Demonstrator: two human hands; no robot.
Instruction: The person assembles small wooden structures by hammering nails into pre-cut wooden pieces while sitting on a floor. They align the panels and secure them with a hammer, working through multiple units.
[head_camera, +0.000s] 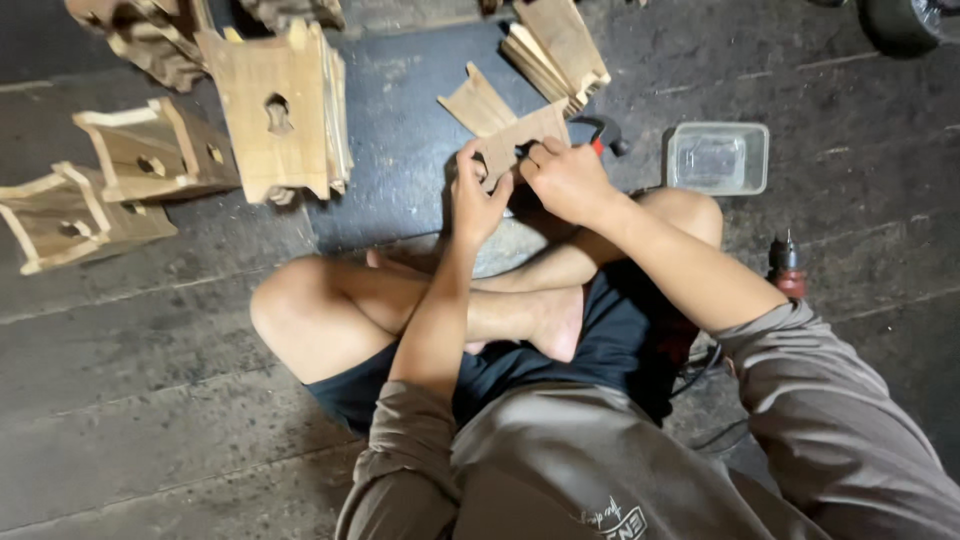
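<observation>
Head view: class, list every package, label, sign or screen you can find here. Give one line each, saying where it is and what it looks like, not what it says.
Plastic container: on the dark floor, right of the hands; clear, shallow, rectangular with rounded corners.
Printed mark: on the person's grey-brown shirt at the bottom edge; small, white lettering.
No signs or screens are in view.

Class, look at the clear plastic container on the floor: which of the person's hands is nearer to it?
Right. The right hand grips the wooden piece just left of the clear plastic container; the left hand is farther left.
</observation>
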